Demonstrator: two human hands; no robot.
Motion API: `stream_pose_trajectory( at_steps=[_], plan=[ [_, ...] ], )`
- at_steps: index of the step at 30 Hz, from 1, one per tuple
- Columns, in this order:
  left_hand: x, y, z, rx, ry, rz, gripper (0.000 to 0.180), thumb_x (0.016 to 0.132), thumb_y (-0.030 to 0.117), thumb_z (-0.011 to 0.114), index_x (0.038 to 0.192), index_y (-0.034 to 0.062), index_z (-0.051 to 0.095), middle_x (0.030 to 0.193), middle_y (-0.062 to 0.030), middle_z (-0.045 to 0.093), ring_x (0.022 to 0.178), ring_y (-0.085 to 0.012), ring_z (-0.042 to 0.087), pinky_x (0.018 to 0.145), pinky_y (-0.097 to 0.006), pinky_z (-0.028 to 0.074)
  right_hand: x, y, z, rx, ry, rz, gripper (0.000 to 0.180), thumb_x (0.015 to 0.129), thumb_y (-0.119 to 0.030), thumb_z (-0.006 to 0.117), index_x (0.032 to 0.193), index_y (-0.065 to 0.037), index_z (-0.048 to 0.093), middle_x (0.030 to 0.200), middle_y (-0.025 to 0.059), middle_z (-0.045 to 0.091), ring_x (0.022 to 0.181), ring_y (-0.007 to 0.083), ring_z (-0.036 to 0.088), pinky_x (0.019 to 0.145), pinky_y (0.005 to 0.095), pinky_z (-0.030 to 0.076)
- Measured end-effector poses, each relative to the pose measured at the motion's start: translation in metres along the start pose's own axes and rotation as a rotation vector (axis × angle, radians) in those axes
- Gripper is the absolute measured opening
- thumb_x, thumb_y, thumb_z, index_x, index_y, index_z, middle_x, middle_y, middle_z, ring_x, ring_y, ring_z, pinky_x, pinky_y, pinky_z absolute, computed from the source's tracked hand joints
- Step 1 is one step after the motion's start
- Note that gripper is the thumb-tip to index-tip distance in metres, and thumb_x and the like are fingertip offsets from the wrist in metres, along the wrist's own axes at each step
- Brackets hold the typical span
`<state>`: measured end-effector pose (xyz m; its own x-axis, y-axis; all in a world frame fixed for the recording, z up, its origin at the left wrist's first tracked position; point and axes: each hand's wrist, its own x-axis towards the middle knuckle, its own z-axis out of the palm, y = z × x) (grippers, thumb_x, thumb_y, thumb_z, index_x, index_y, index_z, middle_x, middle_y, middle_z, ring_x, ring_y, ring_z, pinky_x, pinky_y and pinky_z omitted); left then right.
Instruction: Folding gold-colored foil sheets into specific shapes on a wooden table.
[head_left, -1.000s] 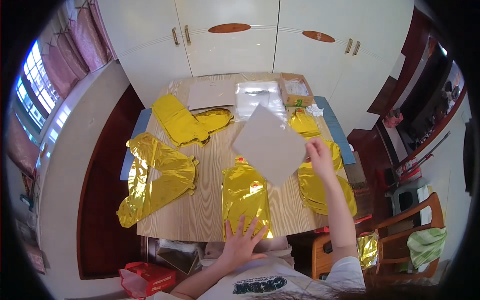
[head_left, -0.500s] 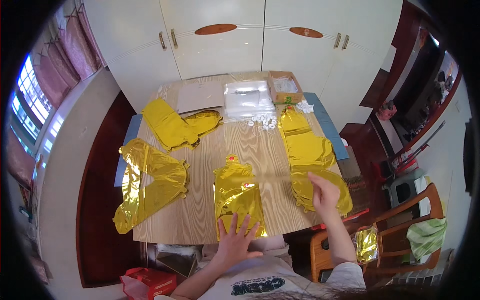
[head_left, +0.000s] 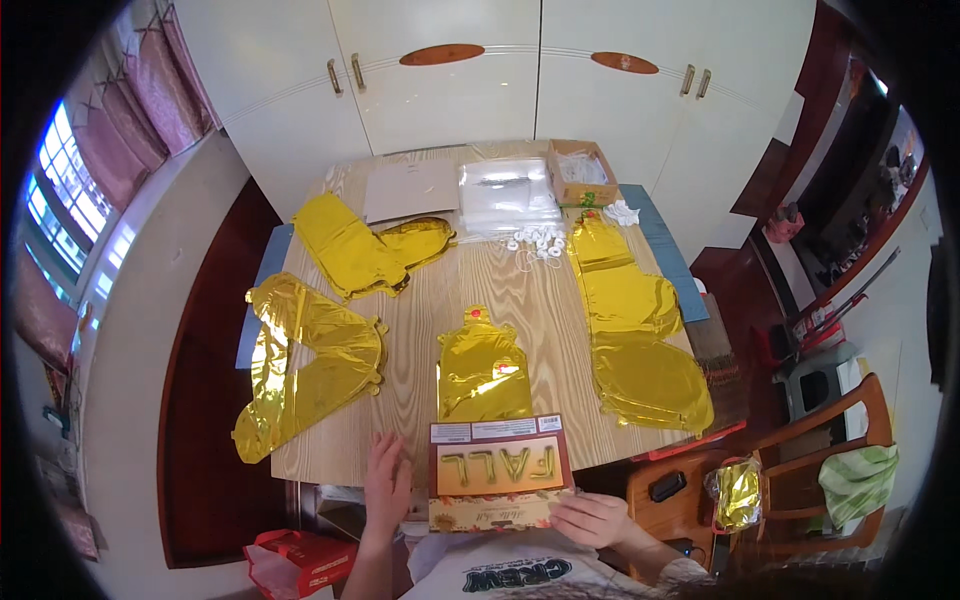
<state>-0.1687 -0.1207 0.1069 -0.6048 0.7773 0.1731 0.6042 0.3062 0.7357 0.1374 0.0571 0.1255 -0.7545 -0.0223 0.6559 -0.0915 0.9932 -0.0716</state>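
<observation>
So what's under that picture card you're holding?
Under the card lies the near end of a gold foil balloon on the wooden table. The balloon's covered end can't be seen.

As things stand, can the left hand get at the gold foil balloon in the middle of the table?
Probably yes. The left hand lies flat on the table edge, holding nothing, and the middle gold balloon sits just ahead. Only the card packet, held by the right hand, covers its near end.

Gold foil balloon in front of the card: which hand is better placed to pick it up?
Left, probably. The left hand lies flat on the table edge beside the card, fingers free. The right hand has its grip on the card's lower right edge. The gold foil balloon lies just beyond.
</observation>
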Motion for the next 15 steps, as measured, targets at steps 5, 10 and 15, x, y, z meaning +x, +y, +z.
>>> stream_pose_trajectory(
  at_steps=[5, 10, 15],
  plan=[
    [0.001, 0.047, 0.005, 0.254, -0.151, 0.285, 0.056, 0.084, 0.028, 0.066, 0.132, 0.0043, 0.051, 0.140, -0.0228, 0.045, 0.136, -0.0439, 0.034, 0.110, -0.059, 0.026, -0.002, 0.004, 0.019, 0.079, -0.120, 0.037, 0.021, 0.081, -0.013, 0.062, 0.101, -0.013, 0.068, 0.110, 0.0010, 0.067, 0.104, 0.0178, 0.064, 0.090, 0.0299, 0.054],
    [0.007, 0.083, 0.033, 0.497, -0.355, 0.460, 0.069, 0.083, 0.055, 0.062, 0.139, 0.0179, 0.049, 0.145, -0.0208, 0.041, 0.138, -0.0503, 0.027, 0.106, -0.071, 0.019, 0.003, 0.012, 0.027, 0.077, -0.190, -0.007, 0.021, 0.080, -0.014, 0.065, 0.101, -0.013, 0.068, 0.107, 0.0014, 0.067, 0.101, 0.0174, 0.064, 0.095, 0.0335, 0.051],
    [0.010, 0.069, 0.047, 0.516, -0.388, 0.419, 0.068, 0.081, 0.061, 0.062, 0.140, 0.0277, 0.049, 0.148, -0.0211, 0.036, 0.136, -0.0538, 0.027, 0.105, -0.072, 0.019, 0.032, 0.047, 0.033, 0.299, -0.140, 0.168, 0.022, 0.080, -0.019, 0.069, 0.099, -0.010, 0.067, 0.105, 0.0059, 0.067, 0.097, 0.0229, 0.064, 0.096, 0.0397, 0.049]
  ],
)
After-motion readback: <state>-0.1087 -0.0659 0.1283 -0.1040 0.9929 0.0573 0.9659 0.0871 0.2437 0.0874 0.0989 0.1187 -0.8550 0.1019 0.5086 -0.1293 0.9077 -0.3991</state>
